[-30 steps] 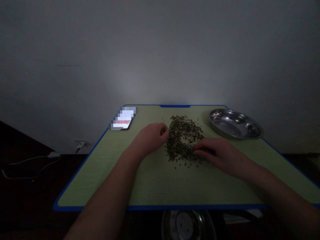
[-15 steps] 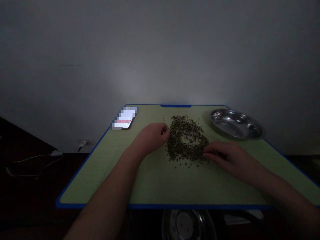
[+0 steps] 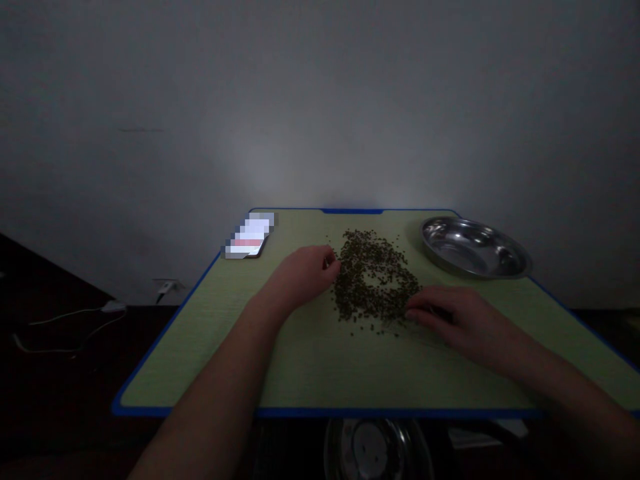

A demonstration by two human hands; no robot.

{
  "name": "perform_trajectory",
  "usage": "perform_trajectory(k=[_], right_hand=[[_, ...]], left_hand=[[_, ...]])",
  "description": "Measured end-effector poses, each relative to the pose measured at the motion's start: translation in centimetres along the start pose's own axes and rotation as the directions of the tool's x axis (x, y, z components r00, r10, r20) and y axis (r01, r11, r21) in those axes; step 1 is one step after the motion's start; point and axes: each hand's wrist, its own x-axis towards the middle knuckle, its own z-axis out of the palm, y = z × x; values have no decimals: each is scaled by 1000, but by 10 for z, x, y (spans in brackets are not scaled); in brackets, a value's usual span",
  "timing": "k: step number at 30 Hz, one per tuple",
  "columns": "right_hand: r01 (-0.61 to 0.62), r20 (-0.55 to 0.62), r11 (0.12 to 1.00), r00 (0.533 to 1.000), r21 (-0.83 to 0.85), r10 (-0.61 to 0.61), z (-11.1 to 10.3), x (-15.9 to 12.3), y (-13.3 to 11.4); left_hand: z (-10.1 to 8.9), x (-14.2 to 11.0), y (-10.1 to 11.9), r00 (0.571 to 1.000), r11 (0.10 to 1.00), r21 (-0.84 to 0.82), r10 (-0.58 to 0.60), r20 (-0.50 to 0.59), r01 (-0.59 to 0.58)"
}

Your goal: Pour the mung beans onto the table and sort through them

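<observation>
Small dark grains (image 3: 350,293), seed-like or like peppercorns, lie spread in a rough ring on the light green table (image 3: 320,377). At the left edge of the spread rests my left hand (image 3: 307,273), its fingers curled closed; what is inside them, if anything, is hidden. My right hand (image 3: 457,317) is at the lower right edge of the grains, thumb and fingertips pinched together beside them. Anything between those fingertips is too small to make out. Behind the right hand stands a shallow steel bowl (image 3: 475,248) with no contents visible in it.
A phone (image 3: 247,237) with a lit, pixelated screen lies at the back left of the table. Below the front edge is another steel bowl (image 3: 377,450). A white wall (image 3: 320,113) rises behind the table. Cables (image 3: 65,317) and a plug (image 3: 165,290) are at the left.
My right hand has moved a little to the right, from inside the grains to their outer edge. My left hand has stayed in place. The view has shifted slightly.
</observation>
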Motion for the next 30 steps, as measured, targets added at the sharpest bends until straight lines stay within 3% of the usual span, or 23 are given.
perform_trajectory(k=[16, 30], right_hand=[[2, -21, 998, 1000, -70, -4, 8, 17, -4], [100, 82, 986, 993, -135, -90, 20, 43, -20]], left_hand=[[-1, 0, 0, 1000, 1000, 5, 7, 12, -7], [1, -1, -2, 1000, 1000, 4, 28, 2, -28]])
